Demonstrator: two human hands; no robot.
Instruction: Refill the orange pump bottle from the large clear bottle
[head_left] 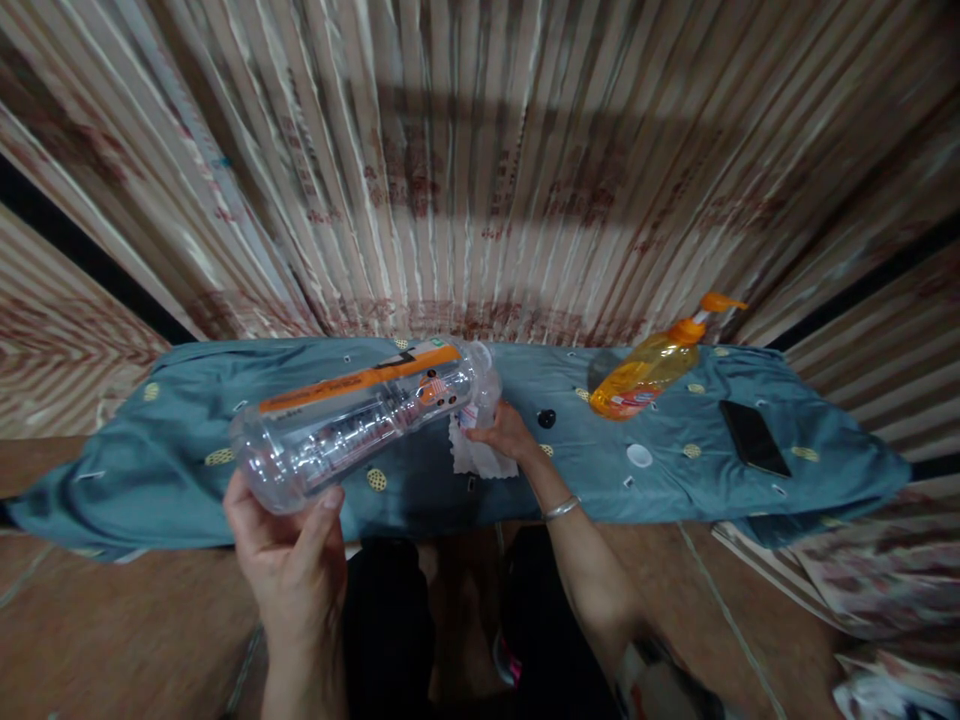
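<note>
A large clear plastic bottle (360,420) with an orange and grey label lies tilted in the air, its neck up to the right. My left hand (289,535) is closed around its base end. Near the bottle's neck, my right hand (510,435) has its fingers closed on a white sheet with a wavy edge (484,460), which looks like tissue or thin cloth. The sheet hangs below those fingers. Some of what lies between the right fingers and the bottle is see-through and hard to make out.
A blue-green patterned cloth (420,500) covers the narrow table. On it are a pump bottle of orange liquid (645,372), a small black object (546,418), a white disc (639,456) and a black phone (754,437). A pleated curtain (480,180) hangs behind.
</note>
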